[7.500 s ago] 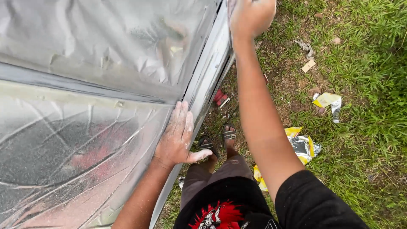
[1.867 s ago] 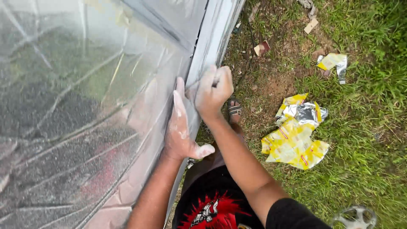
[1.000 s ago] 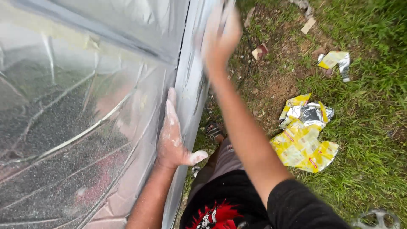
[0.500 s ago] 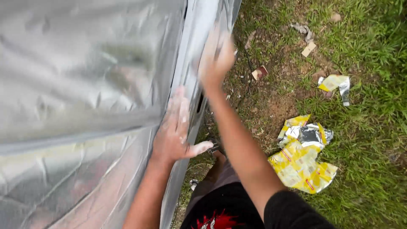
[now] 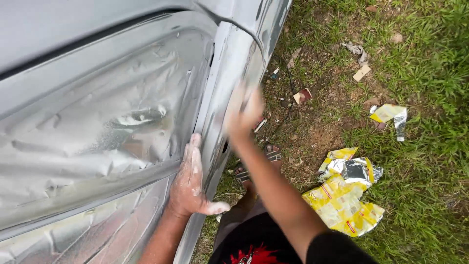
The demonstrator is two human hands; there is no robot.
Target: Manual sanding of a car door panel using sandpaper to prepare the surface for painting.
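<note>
Two bare hands work against a dull grey, dust-coated car body panel [image 5: 229, 98] whose window opening is masked with crinkled clear plastic sheeting [image 5: 112, 127]; the sheeting lies stretched over the glass area, seemingly to keep dust or paint off it, while the bare metal pillar beside it stays exposed for working. The left hand [image 5: 190, 188] lies flat and spread on the edge where the sheeting meets the pillar, fingers together and pointing up, thumb stuck out to the right; it grips nothing and looks placed there as a brace, its skin whitened with powder. The right hand [image 5: 244, 115] is up against the pillar just above and to the right of the left one, the two close but not touching; it is smeared by motion blur, so I cannot tell whether it is open, closed, or pressing some small pad or sheet to the metal. Below, a sandalled foot [image 5: 271, 154] stands on bare earth close to the car. On the green grass [image 5: 430, 73] to the right lie crumpled yellow and silver foil wrappers [image 5: 344, 195], well apart from both hands, with smaller scraps of litter [image 5: 361, 73] farther off.
</note>
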